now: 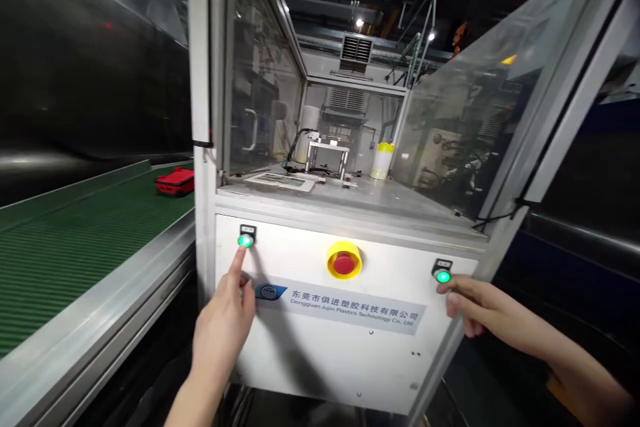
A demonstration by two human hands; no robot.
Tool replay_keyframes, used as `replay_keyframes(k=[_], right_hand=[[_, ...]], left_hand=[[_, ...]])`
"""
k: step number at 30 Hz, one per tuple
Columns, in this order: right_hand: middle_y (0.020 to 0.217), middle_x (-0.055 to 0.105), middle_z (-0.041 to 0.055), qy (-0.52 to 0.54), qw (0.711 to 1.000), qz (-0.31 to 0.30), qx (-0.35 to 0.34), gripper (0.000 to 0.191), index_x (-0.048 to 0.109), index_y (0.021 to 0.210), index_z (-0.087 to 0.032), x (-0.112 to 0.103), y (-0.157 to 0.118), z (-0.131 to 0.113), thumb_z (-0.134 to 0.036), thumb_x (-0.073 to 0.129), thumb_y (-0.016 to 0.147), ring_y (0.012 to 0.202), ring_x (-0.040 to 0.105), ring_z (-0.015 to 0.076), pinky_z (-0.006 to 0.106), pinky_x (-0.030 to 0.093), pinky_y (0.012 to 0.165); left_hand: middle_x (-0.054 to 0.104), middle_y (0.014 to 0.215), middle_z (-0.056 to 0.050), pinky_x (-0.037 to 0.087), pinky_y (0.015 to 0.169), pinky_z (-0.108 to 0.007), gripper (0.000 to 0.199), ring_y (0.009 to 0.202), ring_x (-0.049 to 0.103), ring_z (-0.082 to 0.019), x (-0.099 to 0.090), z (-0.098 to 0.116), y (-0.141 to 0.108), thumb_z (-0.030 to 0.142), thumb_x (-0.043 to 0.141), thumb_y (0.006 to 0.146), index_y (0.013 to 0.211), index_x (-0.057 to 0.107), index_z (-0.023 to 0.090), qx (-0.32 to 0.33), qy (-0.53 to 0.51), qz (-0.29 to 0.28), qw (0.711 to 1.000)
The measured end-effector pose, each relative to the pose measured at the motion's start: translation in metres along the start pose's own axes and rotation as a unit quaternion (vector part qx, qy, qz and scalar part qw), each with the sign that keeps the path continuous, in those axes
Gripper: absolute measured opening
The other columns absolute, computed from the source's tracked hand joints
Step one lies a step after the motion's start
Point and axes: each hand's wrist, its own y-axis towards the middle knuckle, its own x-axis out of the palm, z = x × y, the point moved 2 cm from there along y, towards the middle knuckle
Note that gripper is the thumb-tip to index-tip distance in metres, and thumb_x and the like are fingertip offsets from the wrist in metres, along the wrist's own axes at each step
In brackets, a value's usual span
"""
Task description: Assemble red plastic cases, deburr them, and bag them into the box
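Observation:
My left hand [223, 320] points upward with its index finger stretched out and the other fingers bent. Its fingertip is at the lower edge of a green lit button [245, 241] on a white front panel [295, 353]. My right hand [473, 307] reaches in from the right. Its index finger lies just below another green lit button [443, 276], with the thumb apart underneath. Neither hand holds anything. Whether either fingertip presses its button, I cannot tell. Between the two buttons sits a red emergency stop button [344, 264] with a yellow collar.
Above the panel is a clear-walled booth with a metal worktop [390, 203]. On it stand a small metal stand [327, 149], a yellow-topped white container [383, 160] and a flat sheet [283, 180]. Left, a green conveyor belt [90, 233] carries a red case [175, 181].

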Motion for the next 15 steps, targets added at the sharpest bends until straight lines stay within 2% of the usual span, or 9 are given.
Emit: replay_keyframes(k=[1,4,7,12,14,15], right_hand=[[0.089,0.072,0.0080,0.018,1.000,-0.016,-0.006,0.048,0.071,0.093,-0.022,0.004,0.004,-0.002,-0.066,0.054,0.095,0.059,0.067,0.0177,0.031,0.053,0.057],[0.077,0.069,0.0047,0.026,0.999,0.032,-0.005,0.057,0.070,0.088,-0.017,0.011,0.012,-0.003,-0.069,0.048,0.098,0.057,0.061,0.0154,0.028,0.048,0.056],[0.064,0.065,0.0035,0.028,0.997,0.074,0.017,0.059,0.070,0.079,-0.018,0.014,0.016,0.001,-0.072,0.052,0.094,0.056,0.059,0.0167,0.028,0.046,0.056],[0.054,0.060,0.0062,0.008,0.986,0.151,0.066,0.064,0.068,0.062,-0.024,0.018,0.015,0.025,-0.081,0.053,0.085,0.050,0.056,0.0202,0.032,0.044,0.050],[0.045,0.054,0.0076,0.003,0.990,0.109,0.084,0.067,0.062,0.052,-0.027,0.033,0.011,0.034,-0.084,0.048,0.084,0.041,0.051,0.0207,0.035,0.040,0.043],[0.041,0.050,0.0080,0.005,0.995,0.066,0.080,0.068,0.059,0.047,-0.028,0.046,0.007,0.036,-0.085,0.046,0.082,0.036,0.048,0.0208,0.036,0.038,0.039]], left_hand=[[0.072,0.114,-0.003,0.037,0.058,-0.029,0.067,0.074,0.069,-0.022,0.000,0.000,0.002,0.031,0.044,0.102,0.163,0.016,0.034,-0.002,0.002,-0.010,1.000],[0.074,0.104,0.000,0.037,0.057,-0.029,0.071,0.067,0.068,-0.021,-0.001,0.001,0.008,0.034,0.047,0.100,0.163,0.013,0.035,-0.019,0.001,-0.038,0.999],[0.075,0.097,0.002,0.037,0.057,-0.029,0.075,0.063,0.067,-0.021,-0.006,0.004,0.013,0.029,0.048,0.097,0.163,0.014,0.036,-0.044,0.017,-0.061,0.997],[0.076,0.093,-0.001,0.038,0.062,-0.030,0.079,0.074,0.070,-0.025,-0.025,0.016,0.014,0.018,0.047,0.091,0.163,0.020,0.036,-0.071,0.076,-0.089,0.991],[0.077,0.098,-0.003,0.040,0.065,-0.030,0.080,0.080,0.071,-0.025,-0.032,0.020,0.007,0.016,0.047,0.090,0.163,0.022,0.035,-0.069,0.057,-0.089,0.992],[0.076,0.102,-0.003,0.041,0.067,-0.031,0.080,0.083,0.071,-0.025,-0.033,0.020,0.000,0.016,0.048,0.090,0.163,0.022,0.034,-0.069,0.036,-0.082,0.994]])
